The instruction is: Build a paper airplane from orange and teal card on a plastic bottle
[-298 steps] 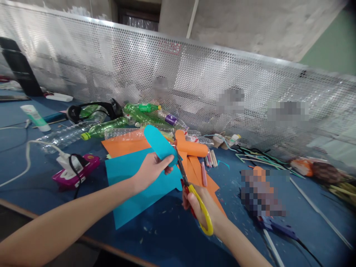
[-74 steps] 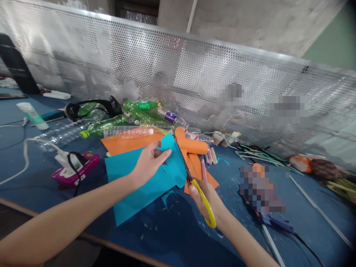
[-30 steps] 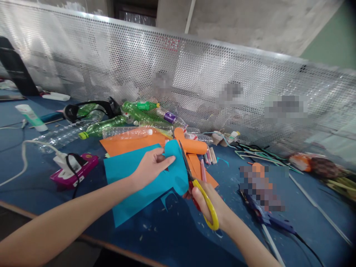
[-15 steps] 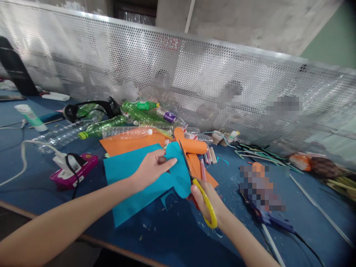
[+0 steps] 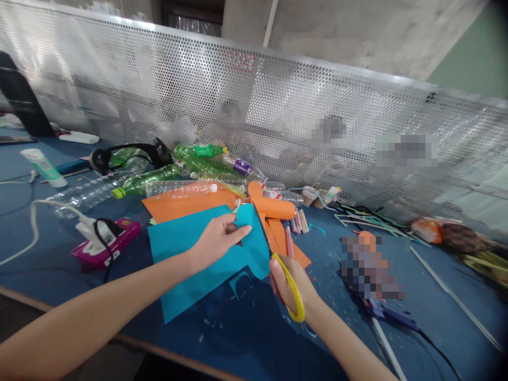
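Observation:
My left hand (image 5: 218, 236) pinches a rounded piece of blue paper (image 5: 254, 246) between thumb and fingers. My right hand (image 5: 291, 286) is wrapped round the handles of yellow-handled scissors (image 5: 296, 293); their dark blades lie along the right edge of the blue piece, pointing away from me. Whether the blades are fully closed is hard to see. Beneath my left hand lies a larger blue sheet (image 5: 178, 275). A thin blue offcut (image 5: 237, 286) rests on the table just in front of it. Orange paper (image 5: 280, 208), rolled and flat, lies just behind the scissors.
Green and clear plastic bottles (image 5: 159, 177) are heaped behind the paper. To the left sit a magenta power strip (image 5: 127, 230) with cords and a glue tube (image 5: 43, 168). A blue glue gun (image 5: 392, 313) lies at right with its cord. A perforated metal screen (image 5: 198, 95) borders the back.
My right hand and the scissors have shifted slightly left, and the blades sit a little farther left along the blue piece. My left hand has barely moved.

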A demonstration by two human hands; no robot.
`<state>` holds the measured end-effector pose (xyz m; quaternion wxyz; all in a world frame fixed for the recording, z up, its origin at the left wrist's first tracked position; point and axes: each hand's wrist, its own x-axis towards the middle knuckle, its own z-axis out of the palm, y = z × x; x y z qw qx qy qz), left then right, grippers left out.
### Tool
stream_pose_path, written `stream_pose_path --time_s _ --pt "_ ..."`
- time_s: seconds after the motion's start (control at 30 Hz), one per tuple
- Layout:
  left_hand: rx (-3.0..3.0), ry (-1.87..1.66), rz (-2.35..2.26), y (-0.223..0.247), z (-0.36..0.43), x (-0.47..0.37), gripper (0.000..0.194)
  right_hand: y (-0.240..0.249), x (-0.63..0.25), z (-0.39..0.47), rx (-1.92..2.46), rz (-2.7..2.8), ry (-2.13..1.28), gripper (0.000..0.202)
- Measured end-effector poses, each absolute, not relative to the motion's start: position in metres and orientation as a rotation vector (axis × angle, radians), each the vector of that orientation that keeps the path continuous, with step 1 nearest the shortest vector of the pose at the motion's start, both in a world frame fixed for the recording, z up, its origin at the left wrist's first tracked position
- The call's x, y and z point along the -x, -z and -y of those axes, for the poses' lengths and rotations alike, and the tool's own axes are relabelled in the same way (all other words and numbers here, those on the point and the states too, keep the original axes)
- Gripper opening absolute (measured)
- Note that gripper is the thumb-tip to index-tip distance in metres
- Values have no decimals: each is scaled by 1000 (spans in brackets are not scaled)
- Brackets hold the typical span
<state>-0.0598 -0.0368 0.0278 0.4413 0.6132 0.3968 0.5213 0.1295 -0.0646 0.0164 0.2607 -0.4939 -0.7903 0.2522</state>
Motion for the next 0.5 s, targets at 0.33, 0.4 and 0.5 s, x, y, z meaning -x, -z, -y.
stream_pose_path --time_s 0.33,0.4,0.5 --pt "-1350 -1198 -1007 -19 28 60 31 -18 -146 39 1742 2061 -299 42" --pt "-1269 -1157 -970 -16 25 61 30 -19 -155 29 1887 2073 -91 37" --pt "-1183 -1147 -956 -12 22 61 28 -20 -171 18 2164 2058 116 34"
